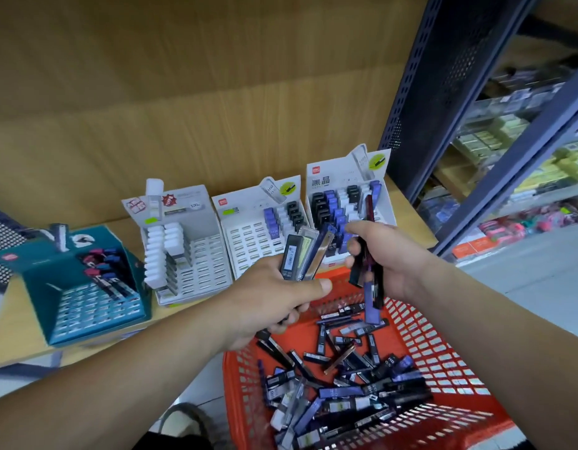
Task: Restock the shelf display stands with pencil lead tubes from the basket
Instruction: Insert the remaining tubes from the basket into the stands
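An orange basket (pixel 443 358) at lower right holds several loose pencil lead tubes (pixel 339 381), black, blue and grey. My left hand (pixel 274 297) grips a fan of tubes (pixel 302 254) above the basket's far rim. My right hand (pixel 385 254) holds several dark and blue tubes (pixel 370 287) that hang down over the basket. Behind the hands, on a wooden shelf (pixel 27 326), stand a teal stand (pixel 86 287), a white stand with white tubes (pixel 180 248), a middle white stand (pixel 258 235) and a right stand (pixel 342 203), fuller with black, blue and white tubes.
A wood-grain back panel (pixel 183 92) rises behind the stands. A dark blue perforated shelf upright (pixel 443 92) stands at the right, with stocked shelves of boxes (pixel 508 151) beyond it. A black mesh item (pixel 1 241) sits at the shelf's far left.
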